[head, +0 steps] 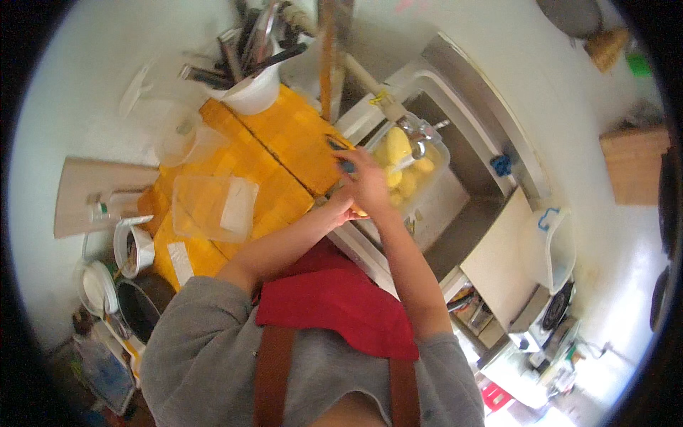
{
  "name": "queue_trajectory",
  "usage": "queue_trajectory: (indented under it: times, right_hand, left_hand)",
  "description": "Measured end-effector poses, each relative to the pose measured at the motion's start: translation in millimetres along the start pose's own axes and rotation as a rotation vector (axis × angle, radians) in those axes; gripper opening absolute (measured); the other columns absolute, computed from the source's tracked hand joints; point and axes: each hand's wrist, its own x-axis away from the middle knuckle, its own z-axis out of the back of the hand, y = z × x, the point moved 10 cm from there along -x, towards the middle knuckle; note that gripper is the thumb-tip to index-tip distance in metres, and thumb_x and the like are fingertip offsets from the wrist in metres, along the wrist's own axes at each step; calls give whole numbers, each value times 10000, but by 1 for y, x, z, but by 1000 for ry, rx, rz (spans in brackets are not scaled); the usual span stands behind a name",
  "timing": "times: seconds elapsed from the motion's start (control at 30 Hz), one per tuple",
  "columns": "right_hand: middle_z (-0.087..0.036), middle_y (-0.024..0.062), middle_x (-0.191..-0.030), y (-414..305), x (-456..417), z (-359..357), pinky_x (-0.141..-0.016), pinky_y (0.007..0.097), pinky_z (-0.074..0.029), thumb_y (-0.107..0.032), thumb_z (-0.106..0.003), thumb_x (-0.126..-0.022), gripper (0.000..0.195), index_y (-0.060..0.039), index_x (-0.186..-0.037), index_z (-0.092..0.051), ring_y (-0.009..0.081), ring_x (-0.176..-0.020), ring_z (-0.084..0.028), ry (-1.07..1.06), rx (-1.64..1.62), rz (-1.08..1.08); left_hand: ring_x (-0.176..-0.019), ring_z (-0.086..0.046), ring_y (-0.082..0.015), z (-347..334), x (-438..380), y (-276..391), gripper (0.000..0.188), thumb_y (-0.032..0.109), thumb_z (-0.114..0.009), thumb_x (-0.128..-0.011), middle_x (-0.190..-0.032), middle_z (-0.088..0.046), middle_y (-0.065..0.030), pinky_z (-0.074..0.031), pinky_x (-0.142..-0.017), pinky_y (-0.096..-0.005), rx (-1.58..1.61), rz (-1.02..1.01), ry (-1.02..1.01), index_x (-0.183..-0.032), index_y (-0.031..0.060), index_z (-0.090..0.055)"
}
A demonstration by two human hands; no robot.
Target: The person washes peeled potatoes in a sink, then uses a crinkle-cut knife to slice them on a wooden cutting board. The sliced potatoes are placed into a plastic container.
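My left hand [344,204] is over the near rim of the sink, fingers curled around a yellow piece [359,210], probably a potato, mostly hidden by the hands. Just above it, my right hand [369,179] grips a small tool with blue and orange parts [347,166]; blur hides whether it is a peeler or a knife. Beyond the right hand, a clear plastic tub [444,157] in the sink [440,195] holds several peeled yellow potatoes [398,145] under the metal faucet [421,144].
An orange-yellow tabletop [277,176] adjoins the sink on the left, bearing a translucent plastic container [197,205] and a white pot of utensils [256,93]. A pale board [496,256] lies across the sink's right end. A vertical post [326,64] stands behind. Pans [136,307] sit at lower left.
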Motion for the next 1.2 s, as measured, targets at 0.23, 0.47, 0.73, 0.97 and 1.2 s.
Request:
queue_trajectory:
  times: [0.23,0.47,0.73,0.97,1.2]
  right_hand:
    - [-589,131,-1049,22,-10,-47,-841,410,-483,-50,-574,-754,408,-135,-1153,-601,331,-996,-570,54,17,160]
    - [-572,182,-1115,246,40,62,-882,429,-444,-112,-575,-835,283,-47,-1110,-581,359,-1046,-533,520,263,-507]
    - [-447,229,-1297,303,44,24,-990,506,-361,-282,-506,-898,479,-16,-1296,-468,424,-1134,-464,565,179,-869]
    - [-410,255,-1355,312,103,-25,-969,491,-385,-243,-530,-897,593,2,-1397,-324,438,-1199,-439,747,321,-815]
    - [-506,188,-1321,411,72,-29,-1001,396,-377,-402,-555,-880,600,-33,-1336,-429,323,-1209,-488,514,-456,-1094]
  left_hand:
    - [-1056,-584,-230,11,-12,8,584,258,-717,-798,-1172,-562,-120,-521,-827,-408,-169,7,137,-1274,72,-434]
    - [-1124,-538,-285,5,-69,39,512,180,-632,-848,-1205,-553,-147,-411,-967,-369,-875,-220,327,-1310,48,-456]
    - [-1305,-328,-441,-57,-184,81,624,325,-624,-843,-1437,-311,-257,-320,-1063,-453,-1932,-918,412,-1383,100,-404]
    - [-1175,-439,-453,-68,-203,85,577,355,-544,-892,-1300,-437,-265,-391,-985,-463,-1600,-803,391,-1385,100,-383]
    - [-1212,-440,-421,-26,-178,51,659,505,-351,-949,-1351,-438,-247,-356,-1003,-468,-2149,-788,773,-1421,47,-326]
